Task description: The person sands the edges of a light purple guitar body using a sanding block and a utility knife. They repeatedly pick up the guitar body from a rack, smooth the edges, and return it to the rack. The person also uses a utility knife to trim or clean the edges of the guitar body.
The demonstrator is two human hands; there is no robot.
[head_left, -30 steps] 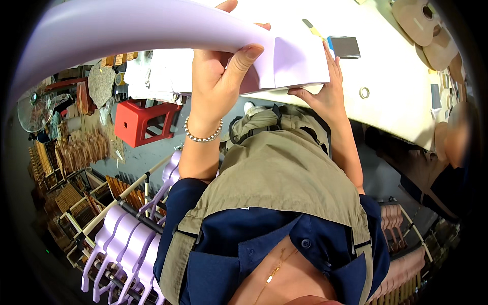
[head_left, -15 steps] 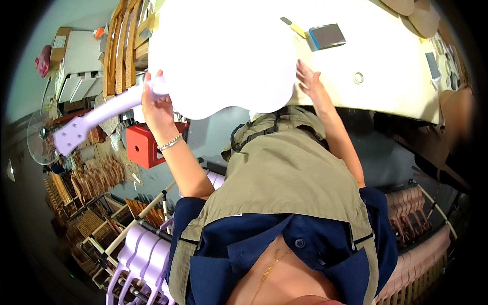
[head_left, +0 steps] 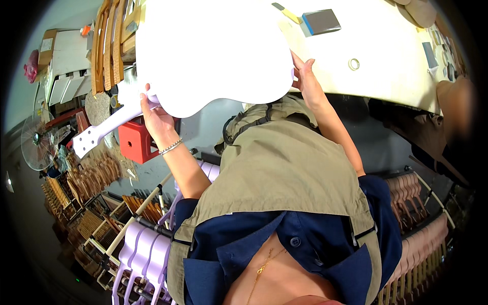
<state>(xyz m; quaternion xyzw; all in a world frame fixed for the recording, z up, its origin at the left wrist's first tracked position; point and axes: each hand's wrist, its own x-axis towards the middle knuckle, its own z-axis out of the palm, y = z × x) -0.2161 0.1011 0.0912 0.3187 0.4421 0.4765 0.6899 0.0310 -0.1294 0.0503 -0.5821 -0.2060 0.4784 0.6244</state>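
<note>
We're at the L hand (head_left: 159, 121), approx 10 o'clock: fingers and thumb wrapped on the neck (head_left: 116, 121), right by the body of a pale lilac guitar (head_left: 216, 56). Firm hold, by the looks of it. R hand (head_left: 306, 79), abt 1 o'clock: thumb and fingers apart, fingers along the rim, not clamped on anything. Guitar body's up at 11 to 12, partly over the bench (head_left: 391, 61); resting or lifted, we can't tell.

Progress check: neck & body joined, colour on where we can see it. Head (head_left: 87, 141) at 9 has bare peg holes, no pegs, and no strings show, so we'd call it part-made. Glare's washing out the big face, so finish quality = can't tell.

Outward now: yellow-handled knife (head_left: 287, 12) at 12:30, dark block (head_left: 323, 22) w/ a blue side at 1, tape ring (head_left: 354, 64) nr 2, all on the bench, none in hand. Red stool (head_left: 134, 142) at 9, lilac pieces (head_left: 145, 249) racked at 7:30.

Writing? Nothing legible on the guitar. Carton (head_left: 47, 44) at 10 has a pale label, too small to read. No brand we can make out.
</note>
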